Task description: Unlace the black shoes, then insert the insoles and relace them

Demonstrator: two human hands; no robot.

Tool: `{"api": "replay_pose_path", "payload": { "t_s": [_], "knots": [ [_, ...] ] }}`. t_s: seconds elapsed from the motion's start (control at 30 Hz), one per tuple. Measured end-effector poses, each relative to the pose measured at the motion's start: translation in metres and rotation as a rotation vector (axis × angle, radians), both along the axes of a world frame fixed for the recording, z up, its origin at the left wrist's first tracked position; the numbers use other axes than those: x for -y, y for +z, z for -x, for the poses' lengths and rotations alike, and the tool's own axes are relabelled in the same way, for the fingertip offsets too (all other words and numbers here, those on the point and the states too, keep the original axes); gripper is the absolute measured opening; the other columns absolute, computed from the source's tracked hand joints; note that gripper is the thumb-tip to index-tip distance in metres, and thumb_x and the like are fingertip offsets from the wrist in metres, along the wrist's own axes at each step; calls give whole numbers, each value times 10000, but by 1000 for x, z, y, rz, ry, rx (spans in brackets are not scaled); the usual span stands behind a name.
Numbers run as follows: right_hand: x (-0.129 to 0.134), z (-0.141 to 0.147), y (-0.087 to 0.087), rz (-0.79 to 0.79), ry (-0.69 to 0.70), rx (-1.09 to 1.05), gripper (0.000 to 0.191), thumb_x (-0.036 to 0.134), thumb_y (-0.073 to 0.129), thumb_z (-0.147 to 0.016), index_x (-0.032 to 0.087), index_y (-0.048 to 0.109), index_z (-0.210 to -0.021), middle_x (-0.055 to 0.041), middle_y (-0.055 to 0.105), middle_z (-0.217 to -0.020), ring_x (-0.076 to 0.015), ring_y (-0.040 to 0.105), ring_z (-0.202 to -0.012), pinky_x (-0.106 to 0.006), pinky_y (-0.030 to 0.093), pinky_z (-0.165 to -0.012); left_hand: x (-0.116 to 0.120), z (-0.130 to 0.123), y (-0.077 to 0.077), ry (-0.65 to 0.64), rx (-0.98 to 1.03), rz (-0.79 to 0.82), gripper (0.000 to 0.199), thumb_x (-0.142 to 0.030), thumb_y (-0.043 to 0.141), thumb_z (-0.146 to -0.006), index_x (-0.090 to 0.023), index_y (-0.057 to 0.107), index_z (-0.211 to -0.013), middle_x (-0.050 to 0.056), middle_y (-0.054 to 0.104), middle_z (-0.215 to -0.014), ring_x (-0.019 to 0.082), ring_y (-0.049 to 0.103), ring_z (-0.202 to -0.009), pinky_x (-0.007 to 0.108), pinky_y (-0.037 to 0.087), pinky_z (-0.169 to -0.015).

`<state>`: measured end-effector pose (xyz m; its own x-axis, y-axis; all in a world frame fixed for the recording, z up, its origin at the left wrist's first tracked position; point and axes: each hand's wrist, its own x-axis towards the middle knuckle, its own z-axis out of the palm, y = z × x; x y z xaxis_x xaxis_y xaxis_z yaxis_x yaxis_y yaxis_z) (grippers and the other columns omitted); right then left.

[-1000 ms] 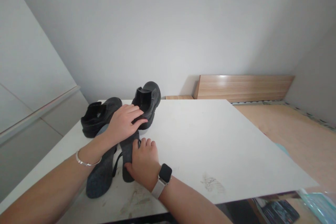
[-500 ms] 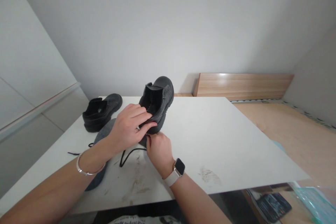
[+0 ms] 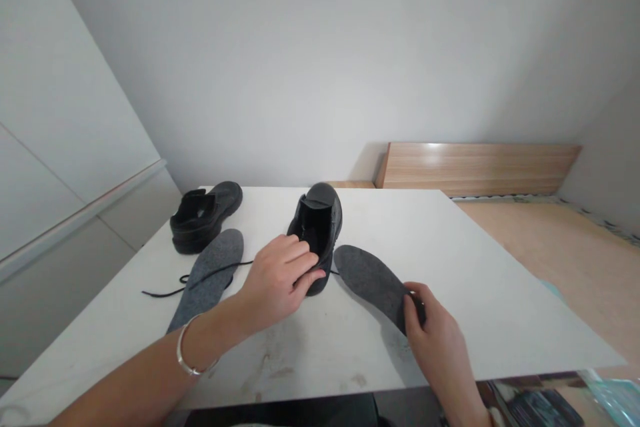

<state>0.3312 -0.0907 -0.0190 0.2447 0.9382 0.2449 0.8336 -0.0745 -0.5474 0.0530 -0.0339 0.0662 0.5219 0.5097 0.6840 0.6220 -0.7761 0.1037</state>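
My left hand (image 3: pixel 285 275) grips the heel collar of a black shoe (image 3: pixel 327 203), fingers inside and thumb outside. The shoe points away from me, its dark opening facing up. Off to the right, my right hand (image 3: pixel 437 333) pinches one end of a dark grey insole (image 3: pixel 367 273), whose other end reaches toward the shoe. Left of my left hand lies a lighter grey felt insole (image 3: pixel 215 273), partly covered by my forearm. A black shoelace (image 3: pixel 167 294) runs across that insole.
A second black shoe (image 3: pixel 205 213) stands at the table's back left. The white table (image 3: pixel 480 287) carries brown smudges near its front edge. A wooden headboard (image 3: pixel 480 167) and tan bed surface (image 3: pixel 540 233) are at the right; a grey wall rises behind.
The shoe has come down from its raised, tilted position to the table. My right hand has moved from under its heel to the right and now holds the dark insole.
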Motion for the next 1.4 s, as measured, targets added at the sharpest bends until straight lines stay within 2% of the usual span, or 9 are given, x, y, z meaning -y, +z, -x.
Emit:
{"api": "replay_pose_path", "payload": {
  "t_s": [0.2,0.43,0.6,0.73,0.87,0.97,1.13,1.3,1.4],
  "knots": [
    [17,-22,-28,-58,106,387,652,640,571,-870,192,486,-1336,-157,616,-1156,-360,620,-1006,-489,501,-808,17,-28,-21,-58,-95,113,257,-174,591,-923,-174,525,-674,13,550,-682,183,437,-677,346,295,-629],
    [10,-22,-23,-34,209,359,253,398,629,-899,215,587,-1069,-107,603,-1055,-283,607,-907,-420,497,-759,32,-54,-26,-84,-171,202,185,-165,605,-884,-181,543,-711,28,597,-735,198,507,-706,371,350,-654],
    [9,-30,-16,-43,202,354,194,410,606,-909,218,596,-936,-86,597,-948,-264,591,-830,-408,480,-750,36,-62,-30,-40,-239,276,155,-269,641,-888,-183,574,-778,52,608,-772,218,554,-715,370,415,-643],
    [9,-33,-7,-66,137,343,233,423,524,-946,214,596,-873,-94,591,-912,-262,578,-800,-411,475,-740,38,-60,-30,-45,-227,368,230,-369,723,-849,-164,622,-870,74,638,-858,253,582,-784,392,474,-682],
    [10,-32,10,-149,34,368,366,498,437,-973,208,599,-818,-106,590,-889,-279,565,-810,-433,476,-745,41,-52,-18,-141,47,358,340,-346,713,-869,-151,610,-1128,128,652,-1078,276,582,-965,435,497,-840],
    [13,-33,30,-275,-66,397,425,545,397,-975,207,607,-825,-107,595,-883,-295,557,-819,-449,473,-746,47,-47,-6,-290,222,329,191,-252,631,-926,-149,624,-1087,115,679,-996,227,596,-908,379,494,-830],
    [20,-17,63,-578,-249,183,317,496,557,-932,192,618,-867,-120,590,-978,-299,582,-946,-445,466,-868,51,-50,4,-498,323,689,119,-256,613,-936,-170,684,-978,96,709,-886,191,645,-820,314,511,-766],
    [27,44,65,-504,228,-177,68,273,573,-936,226,595,-980,-82,560,-1077,-220,590,-1018,-335,506,-826,44,-57,1,-631,783,1149,717,-392,864,-712,-238,532,-1328,133,611,-1309,273,588,-1206,428,462,-1059],
    [30,74,60,-486,439,-221,147,180,582,-910,239,589,-1045,-84,519,-1124,-199,590,-1042,-302,535,-818,36,-55,6,-588,1173,1218,513,-416,800,-789,-233,579,-1215,95,656,-1170,240,624,-1117,396,504,-992]
  ]
}}
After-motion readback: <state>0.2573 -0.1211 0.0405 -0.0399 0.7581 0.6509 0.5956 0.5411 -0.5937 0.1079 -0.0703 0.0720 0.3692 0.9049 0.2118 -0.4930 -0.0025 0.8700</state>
